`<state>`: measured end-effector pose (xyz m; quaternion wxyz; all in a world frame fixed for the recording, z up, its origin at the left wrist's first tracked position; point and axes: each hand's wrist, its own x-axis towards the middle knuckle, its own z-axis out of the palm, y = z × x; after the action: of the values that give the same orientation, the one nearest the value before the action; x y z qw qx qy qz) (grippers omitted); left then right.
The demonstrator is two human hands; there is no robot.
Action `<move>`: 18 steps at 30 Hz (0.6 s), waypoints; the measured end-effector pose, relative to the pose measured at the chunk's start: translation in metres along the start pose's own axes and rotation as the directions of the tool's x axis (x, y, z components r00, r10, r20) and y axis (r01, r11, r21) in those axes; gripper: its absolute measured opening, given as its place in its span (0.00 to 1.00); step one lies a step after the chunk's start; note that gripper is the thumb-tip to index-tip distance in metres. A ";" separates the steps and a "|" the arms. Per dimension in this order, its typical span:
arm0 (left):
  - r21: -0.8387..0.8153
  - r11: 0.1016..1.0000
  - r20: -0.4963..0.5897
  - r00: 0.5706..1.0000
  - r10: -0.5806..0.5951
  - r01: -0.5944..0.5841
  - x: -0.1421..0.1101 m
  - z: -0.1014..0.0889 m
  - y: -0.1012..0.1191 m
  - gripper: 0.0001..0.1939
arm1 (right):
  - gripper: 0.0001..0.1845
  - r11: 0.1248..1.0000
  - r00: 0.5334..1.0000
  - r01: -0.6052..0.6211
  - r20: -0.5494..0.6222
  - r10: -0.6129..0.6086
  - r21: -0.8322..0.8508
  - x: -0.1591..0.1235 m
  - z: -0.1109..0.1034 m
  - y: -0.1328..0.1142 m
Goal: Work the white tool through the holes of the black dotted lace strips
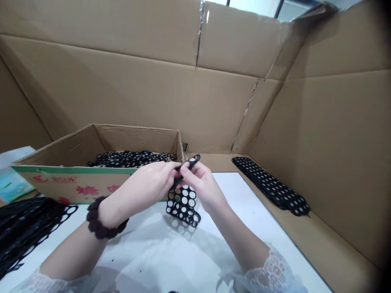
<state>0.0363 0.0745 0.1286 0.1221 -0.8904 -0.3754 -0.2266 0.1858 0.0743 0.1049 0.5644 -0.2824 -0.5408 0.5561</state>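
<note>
A black sheet with rows of round holes hangs down between my hands, its lower end folded just above the white table. My left hand pinches the sheet's upper part from the left. From the right, my right hand grips the same part between thumb and fingers, and a short black end sticks up past the fingertips. Some of the fingers of my left hand are hidden behind its back. A dark scrunchie circles my left wrist.
Behind my left arm stands an open cardboard box holding many black perforated pieces. More black perforated sheets are heaped at the left. A stack of perforated strips lies at the right. Tall cardboard walls enclose the white table.
</note>
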 end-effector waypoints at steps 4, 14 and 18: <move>0.033 0.968 -0.100 0.965 -0.244 0.248 0.001 -0.007 -0.020 0.16 | 0.12 0.999 1.000 -0.018 0.001 0.018 -0.035 -0.005 0.002 -0.004; 0.141 0.854 -0.223 0.856 -0.466 0.501 -0.003 -0.003 -0.077 0.22 | 0.12 0.998 0.995 -0.057 -0.076 0.058 0.004 -0.001 0.000 -0.005; -0.199 0.943 0.118 0.962 -0.246 0.266 -0.001 -0.013 -0.034 0.18 | 0.11 0.997 0.993 -0.076 -0.089 0.073 -0.033 -0.001 0.003 -0.002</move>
<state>0.0070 0.0917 0.1406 -0.0219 -0.8514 -0.4668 -0.2383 0.1841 0.0722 0.1073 0.5612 -0.3368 -0.5143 0.5541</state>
